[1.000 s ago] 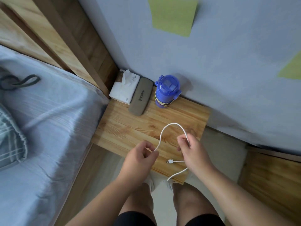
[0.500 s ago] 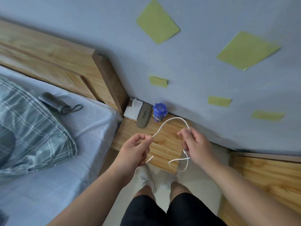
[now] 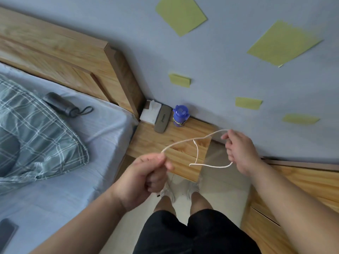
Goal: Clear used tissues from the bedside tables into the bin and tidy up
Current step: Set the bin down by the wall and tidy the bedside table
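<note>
A white charging cable (image 3: 192,142) stretches in the air above the wooden bedside table (image 3: 154,142). My left hand (image 3: 146,176) pinches one part of it between thumb and forefinger. My right hand (image 3: 240,153) grips the other part, and a loop with a loose end hangs from it. At the back of the table lie a white tissue pack (image 3: 150,113), a grey case (image 3: 161,121) and a blue bottle (image 3: 180,116). No bin is in view.
The bed (image 3: 55,176) with a plaid pillow (image 3: 36,136) lies to the left, with a dark folded umbrella (image 3: 62,104) and a phone (image 3: 6,233) on the sheet. A wooden headboard (image 3: 73,59) stands behind. Another wooden unit (image 3: 302,189) sits to the right.
My hands have lifted the cable off the table and drawn apart, pulling it straighter. The view has tilted up and back, showing more bed and wall.
</note>
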A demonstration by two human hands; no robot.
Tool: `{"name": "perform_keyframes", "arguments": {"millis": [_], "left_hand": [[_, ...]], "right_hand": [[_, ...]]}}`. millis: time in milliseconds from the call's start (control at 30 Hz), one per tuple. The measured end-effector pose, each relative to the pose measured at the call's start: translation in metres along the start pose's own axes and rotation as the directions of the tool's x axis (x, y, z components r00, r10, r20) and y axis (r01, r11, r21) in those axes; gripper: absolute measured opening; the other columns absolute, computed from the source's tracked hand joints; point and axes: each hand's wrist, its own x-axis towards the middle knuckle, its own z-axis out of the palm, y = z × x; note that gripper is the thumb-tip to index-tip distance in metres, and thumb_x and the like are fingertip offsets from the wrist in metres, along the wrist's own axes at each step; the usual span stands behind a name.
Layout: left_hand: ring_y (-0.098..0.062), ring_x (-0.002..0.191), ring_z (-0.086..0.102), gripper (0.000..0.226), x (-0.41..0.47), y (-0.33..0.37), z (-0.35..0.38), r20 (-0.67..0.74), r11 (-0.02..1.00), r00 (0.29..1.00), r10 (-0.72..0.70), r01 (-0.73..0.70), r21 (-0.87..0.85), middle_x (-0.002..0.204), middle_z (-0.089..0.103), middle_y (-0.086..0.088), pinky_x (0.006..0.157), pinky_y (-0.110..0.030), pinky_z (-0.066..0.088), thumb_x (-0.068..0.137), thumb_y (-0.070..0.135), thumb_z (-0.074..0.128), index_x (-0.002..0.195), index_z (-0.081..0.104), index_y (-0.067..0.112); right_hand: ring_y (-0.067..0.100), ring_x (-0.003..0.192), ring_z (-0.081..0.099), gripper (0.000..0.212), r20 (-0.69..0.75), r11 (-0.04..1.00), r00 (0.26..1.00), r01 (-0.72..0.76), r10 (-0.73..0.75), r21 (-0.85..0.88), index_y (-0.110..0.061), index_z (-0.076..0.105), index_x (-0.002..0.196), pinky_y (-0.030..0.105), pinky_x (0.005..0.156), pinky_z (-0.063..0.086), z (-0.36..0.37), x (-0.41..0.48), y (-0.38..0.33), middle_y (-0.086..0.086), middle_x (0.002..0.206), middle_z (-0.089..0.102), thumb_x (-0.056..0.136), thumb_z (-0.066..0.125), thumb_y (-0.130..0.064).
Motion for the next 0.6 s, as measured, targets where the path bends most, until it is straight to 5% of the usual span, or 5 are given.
{"name": "perform_keyframes", "arguments": {"millis": [100,233,400,500,600], "left_hand": [[-0.005,0.045,0.023,0.024,0.030,0.029,0.031,-0.086,0.934,0.947,0.309,-0.320,-0.161,0.052,0.030,0.014,0.040,-0.016,0.030,0.101,0.039,0.063,0.112,0.081,0.027],[-0.004,0.045,0.030,0.033,0.073,0.061,0.040,-0.348,0.867,0.844,0.408,-0.477,-0.140,0.057,0.037,0.011,0.042,-0.016,0.032,0.113,0.024,0.042,0.138,0.061,0.035],[-0.006,0.070,0.061,0.041,0.104,0.045,0.008,-0.319,0.693,0.670,0.671,-0.411,0.593,0.080,0.069,0.016,0.065,-0.020,0.049,0.113,0.024,0.039,0.138,0.055,0.052],[-0.001,0.093,0.061,0.036,0.100,0.020,-0.015,-0.159,0.265,0.819,0.552,0.009,0.964,0.098,0.073,0.025,0.084,-0.029,0.051,0.112,0.027,0.042,0.140,0.063,0.034],[-0.006,0.070,0.061,0.036,0.079,-0.005,-0.022,-0.142,0.209,0.961,0.239,0.092,0.974,0.077,0.072,0.009,0.081,-0.041,0.055,0.111,0.050,0.037,0.089,0.064,0.040]], "right_hand": [[0.010,0.038,0.025,0.034,0.241,0.962,0.968,0.001,0.067,-0.271,-0.006,0.069,0.081,0.022,0.039,0.018,0.014,-0.017,0.016,-0.004,0.050,0.035,0.099,0.056,-0.032],[0.006,0.041,0.034,0.032,0.464,0.876,0.884,0.188,0.046,-0.444,-0.017,0.073,0.075,0.022,0.047,0.031,0.032,-0.047,0.020,-0.011,0.048,0.039,0.098,0.060,-0.036],[0.009,0.048,0.032,0.035,0.691,0.907,0.723,0.288,0.005,-0.308,-0.012,0.075,0.077,0.021,0.050,0.030,0.032,-0.071,-0.001,-0.010,0.050,0.035,0.092,0.062,-0.041],[0.009,0.046,0.030,0.034,0.701,0.947,0.706,0.282,-0.097,-0.153,-0.011,0.075,0.076,0.019,0.047,0.027,0.019,-0.071,-0.027,-0.010,0.048,0.034,0.091,0.062,-0.039],[0.015,0.046,0.026,0.036,0.601,0.955,0.771,0.294,-0.212,-0.040,-0.011,0.074,0.075,0.024,0.046,0.026,0.006,-0.057,-0.051,-0.004,0.048,0.032,0.088,0.063,-0.043]]}}
